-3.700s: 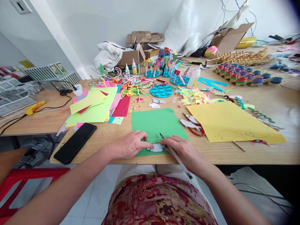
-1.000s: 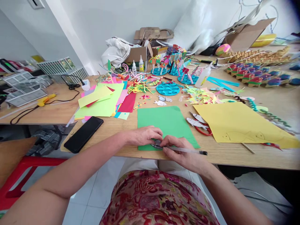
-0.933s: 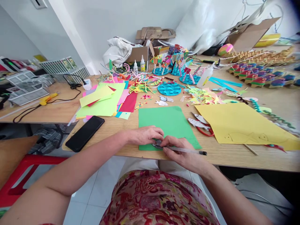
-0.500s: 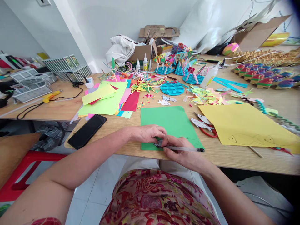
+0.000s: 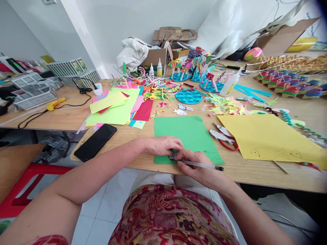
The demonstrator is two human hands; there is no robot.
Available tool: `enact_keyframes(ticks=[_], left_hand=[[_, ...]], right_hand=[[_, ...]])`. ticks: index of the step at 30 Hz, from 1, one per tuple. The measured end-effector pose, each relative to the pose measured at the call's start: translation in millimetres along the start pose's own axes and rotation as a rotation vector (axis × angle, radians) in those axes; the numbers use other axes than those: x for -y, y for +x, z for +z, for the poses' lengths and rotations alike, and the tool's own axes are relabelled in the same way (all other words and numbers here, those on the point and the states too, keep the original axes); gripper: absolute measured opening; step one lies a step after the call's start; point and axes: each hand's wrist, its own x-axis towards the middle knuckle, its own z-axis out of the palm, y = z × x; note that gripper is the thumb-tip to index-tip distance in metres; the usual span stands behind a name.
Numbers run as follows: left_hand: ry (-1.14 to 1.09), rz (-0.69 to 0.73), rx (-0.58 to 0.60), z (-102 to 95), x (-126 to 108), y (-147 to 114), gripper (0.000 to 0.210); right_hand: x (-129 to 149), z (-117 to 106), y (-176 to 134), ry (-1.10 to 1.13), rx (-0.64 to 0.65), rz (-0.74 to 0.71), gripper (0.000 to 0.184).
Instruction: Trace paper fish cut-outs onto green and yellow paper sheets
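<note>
A green sheet of paper (image 5: 178, 127) lies at the table's front edge, with pencil-like fish outlines at its lower right. My left hand (image 5: 163, 145) rests on the sheet, fingers bent and pressing down a small grey-white paper cutout (image 5: 172, 157), mostly covered by my fingers. Pinched in my right hand (image 5: 195, 162) is a pen (image 5: 204, 165) with a clear barrel and black end, slanting right; its tip is hidden at the cutout. To the right, white paper fish (image 5: 221, 135) lie over red-handled scissors (image 5: 232, 147), beside a yellow sheet (image 5: 265, 132) bearing drawn fish outlines.
A black phone (image 5: 95, 142) and stacked coloured paper (image 5: 112, 114) lie left. Behind are more fish cutouts (image 5: 182, 111), a blue disc (image 5: 188, 96), paper scraps (image 5: 227, 104) and glue bottles (image 5: 231, 83). A wooden stick (image 5: 281, 167) pokes from under the yellow sheet.
The view shifts slightly. Both hands stay at nearly the same place on the green sheet, and the pen's angle is only slightly different.
</note>
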Motion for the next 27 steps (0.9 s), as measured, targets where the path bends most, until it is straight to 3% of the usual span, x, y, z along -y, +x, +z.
enact_keyframes(ticks=[27], left_hand=[[-0.017, -0.013, 0.006, -0.6, -1.0, -0.4, 0.020]], right_hand=[[-4.8, 16.1, -3.3, 0.078, -0.110, -0.014, 0.008]])
